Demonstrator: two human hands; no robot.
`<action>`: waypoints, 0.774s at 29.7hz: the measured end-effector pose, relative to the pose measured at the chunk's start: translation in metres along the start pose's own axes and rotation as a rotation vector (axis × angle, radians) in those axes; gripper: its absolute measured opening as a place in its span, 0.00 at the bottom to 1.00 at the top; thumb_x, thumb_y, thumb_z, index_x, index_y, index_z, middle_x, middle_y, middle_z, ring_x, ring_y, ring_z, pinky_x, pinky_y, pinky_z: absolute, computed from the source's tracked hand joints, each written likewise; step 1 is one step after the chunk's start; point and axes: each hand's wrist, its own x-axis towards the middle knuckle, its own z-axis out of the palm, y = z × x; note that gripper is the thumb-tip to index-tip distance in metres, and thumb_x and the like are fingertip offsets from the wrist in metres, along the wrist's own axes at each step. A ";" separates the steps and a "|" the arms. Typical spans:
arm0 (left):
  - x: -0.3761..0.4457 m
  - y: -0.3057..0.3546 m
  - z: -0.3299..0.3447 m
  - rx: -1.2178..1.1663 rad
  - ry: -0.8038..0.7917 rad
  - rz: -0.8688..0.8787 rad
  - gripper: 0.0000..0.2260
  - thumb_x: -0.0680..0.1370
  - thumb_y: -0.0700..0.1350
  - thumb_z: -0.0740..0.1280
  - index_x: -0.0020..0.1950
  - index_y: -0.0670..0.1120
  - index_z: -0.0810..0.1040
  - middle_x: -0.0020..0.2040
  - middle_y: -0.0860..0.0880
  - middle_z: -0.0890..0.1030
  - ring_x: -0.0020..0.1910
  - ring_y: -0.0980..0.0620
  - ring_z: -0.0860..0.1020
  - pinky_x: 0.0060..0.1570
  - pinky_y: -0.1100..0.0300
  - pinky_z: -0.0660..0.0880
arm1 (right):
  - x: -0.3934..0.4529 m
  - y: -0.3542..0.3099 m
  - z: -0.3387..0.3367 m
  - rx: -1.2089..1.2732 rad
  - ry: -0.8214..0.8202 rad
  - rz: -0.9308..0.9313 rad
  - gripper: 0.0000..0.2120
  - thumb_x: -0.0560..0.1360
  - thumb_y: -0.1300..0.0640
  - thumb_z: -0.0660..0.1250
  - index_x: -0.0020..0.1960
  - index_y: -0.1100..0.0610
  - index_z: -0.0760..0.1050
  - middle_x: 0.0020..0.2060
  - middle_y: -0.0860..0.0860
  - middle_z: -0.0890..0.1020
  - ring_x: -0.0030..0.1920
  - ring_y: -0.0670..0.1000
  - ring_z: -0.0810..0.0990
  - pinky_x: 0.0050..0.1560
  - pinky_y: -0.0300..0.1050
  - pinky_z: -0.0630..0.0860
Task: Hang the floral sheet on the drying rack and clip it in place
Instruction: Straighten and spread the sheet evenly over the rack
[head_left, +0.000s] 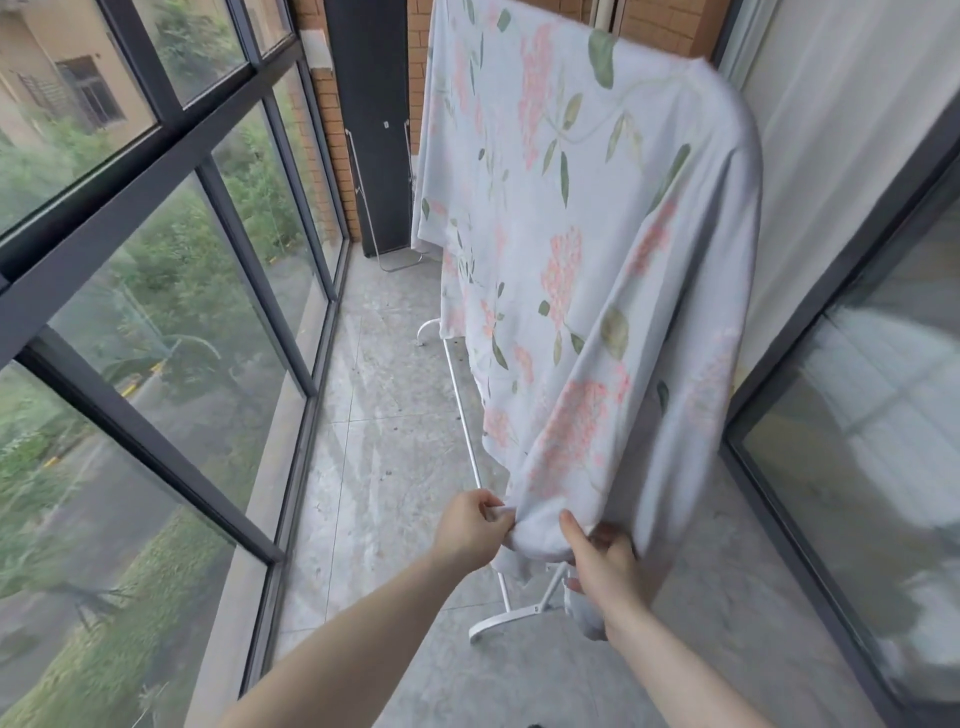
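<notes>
The floral sheet, pale blue with pink flowers and green leaves, is draped over the top of a white drying rack and hangs down to near the floor. Only the rack's lower bar and foot show below the cloth. My left hand pinches the sheet's bottom edge at the left. My right hand grips a bunched fold of the same edge just to the right. No clips are in view.
A wall of dark-framed windows runs along the left. A glass sliding door lines the right. A dark panel with a second white frame stands at the far end. Grey tiled floor lies between.
</notes>
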 end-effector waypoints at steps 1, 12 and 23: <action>0.004 0.000 0.002 0.005 0.014 -0.008 0.08 0.74 0.51 0.73 0.46 0.46 0.83 0.38 0.49 0.82 0.32 0.55 0.76 0.32 0.60 0.73 | 0.004 0.001 0.001 0.113 -0.067 0.087 0.11 0.77 0.51 0.74 0.53 0.57 0.79 0.49 0.53 0.85 0.46 0.51 0.82 0.37 0.42 0.77; 0.036 -0.004 0.006 -0.473 -0.252 -0.310 0.07 0.75 0.36 0.74 0.46 0.44 0.78 0.44 0.46 0.79 0.40 0.52 0.79 0.36 0.63 0.79 | 0.030 0.040 0.016 0.525 0.066 0.243 0.14 0.71 0.57 0.79 0.52 0.58 0.79 0.42 0.51 0.81 0.39 0.47 0.76 0.39 0.40 0.70; 0.071 -0.045 -0.043 -0.130 -0.864 0.038 0.15 0.80 0.34 0.63 0.60 0.48 0.83 0.58 0.48 0.84 0.46 0.54 0.83 0.41 0.64 0.81 | 0.033 0.051 0.113 0.472 0.401 0.174 0.08 0.73 0.53 0.79 0.47 0.53 0.82 0.40 0.44 0.87 0.44 0.50 0.85 0.56 0.53 0.80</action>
